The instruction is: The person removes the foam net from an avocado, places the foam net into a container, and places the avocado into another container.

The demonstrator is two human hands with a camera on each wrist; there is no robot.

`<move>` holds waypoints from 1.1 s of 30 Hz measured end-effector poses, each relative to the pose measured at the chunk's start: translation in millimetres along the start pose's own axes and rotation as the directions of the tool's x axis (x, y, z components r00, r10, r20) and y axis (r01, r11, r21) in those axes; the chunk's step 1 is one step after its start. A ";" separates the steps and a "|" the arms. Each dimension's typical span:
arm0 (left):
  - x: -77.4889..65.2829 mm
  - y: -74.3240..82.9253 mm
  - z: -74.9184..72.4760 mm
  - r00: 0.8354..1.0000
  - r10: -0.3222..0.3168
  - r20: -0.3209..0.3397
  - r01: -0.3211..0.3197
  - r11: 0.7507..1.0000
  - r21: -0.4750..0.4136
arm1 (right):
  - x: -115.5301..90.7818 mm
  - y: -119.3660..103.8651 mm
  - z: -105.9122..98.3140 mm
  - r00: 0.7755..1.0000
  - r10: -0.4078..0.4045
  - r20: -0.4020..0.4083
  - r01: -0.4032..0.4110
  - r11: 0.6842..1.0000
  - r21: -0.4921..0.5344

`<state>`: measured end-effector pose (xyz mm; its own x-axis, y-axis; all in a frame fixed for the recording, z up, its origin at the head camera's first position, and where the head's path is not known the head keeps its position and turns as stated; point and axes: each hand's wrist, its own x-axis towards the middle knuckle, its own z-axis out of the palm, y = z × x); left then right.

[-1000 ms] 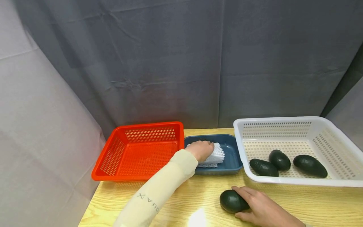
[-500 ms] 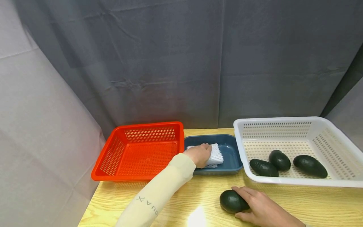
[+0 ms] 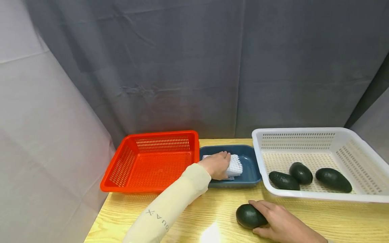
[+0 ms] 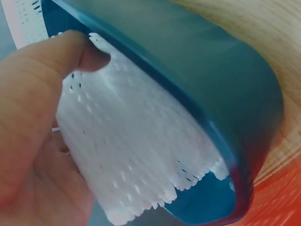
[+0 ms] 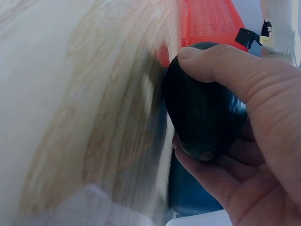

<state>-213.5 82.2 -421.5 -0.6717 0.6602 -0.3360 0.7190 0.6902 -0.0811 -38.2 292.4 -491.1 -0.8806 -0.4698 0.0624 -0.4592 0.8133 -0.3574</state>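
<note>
My left hand (image 3: 215, 165) reaches into a blue tray (image 3: 250, 168) and holds white foam netting (image 3: 235, 165). In the left wrist view the thumb (image 4: 77, 52) lies across the netting (image 4: 122, 127), with the other fingers partly hidden behind it. On the table at the front, my right hand (image 3: 278, 221) grips a dark green avocado (image 3: 249, 216). The right wrist view shows the thumb (image 5: 211, 63) on one side of the avocado (image 5: 202, 108) and fingers curled on the other, its stem end visible.
A red basket (image 3: 164, 162) stands left of the tray on the wooden table (image 3: 188, 219). To the right is a white basket (image 3: 304, 133) with three avocados (image 3: 332, 180) inside. A grey cloth (image 3: 182, 67) hangs behind.
My left hand has shifted slightly over the foam netting within the tray. The right hand keeps hold of the avocado in the same place. The head view has moved a little.
</note>
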 end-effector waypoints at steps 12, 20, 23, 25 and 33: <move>-2.3 -0.2 -12.8 0.999 0.014 -0.037 -0.011 0.998 0.067 | 2.5 -6.4 -9.5 0.999 0.016 0.043 -0.016 1.000 0.006; -8.6 -1.6 -19.7 0.999 0.001 -0.046 0.003 0.997 0.074 | 4.0 -11.2 -17.4 0.999 0.025 0.042 -0.024 1.000 -0.017; -11.7 -1.9 -21.6 0.999 0.011 -0.045 -0.009 0.999 0.048 | 3.6 -10.2 -18.1 1.000 -0.016 -0.004 0.016 0.999 -0.031; -13.4 -1.9 -23.4 0.999 0.019 -0.047 -0.017 0.999 0.035 | 3.8 -8.6 -18.2 0.996 -0.061 -0.063 0.058 0.997 -0.047; -18.7 -2.3 -32.5 0.996 0.034 -0.083 -0.028 0.997 0.073 | 6.9 -3.2 -26.8 0.942 -0.196 -0.272 0.165 0.977 -0.133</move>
<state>-208.4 77.9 -384.5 -0.6594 0.7056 -0.2596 0.7486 0.6480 -0.1401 -45.9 295.8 -464.6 -0.7712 -0.5089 0.3826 -0.6099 0.7628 -0.2148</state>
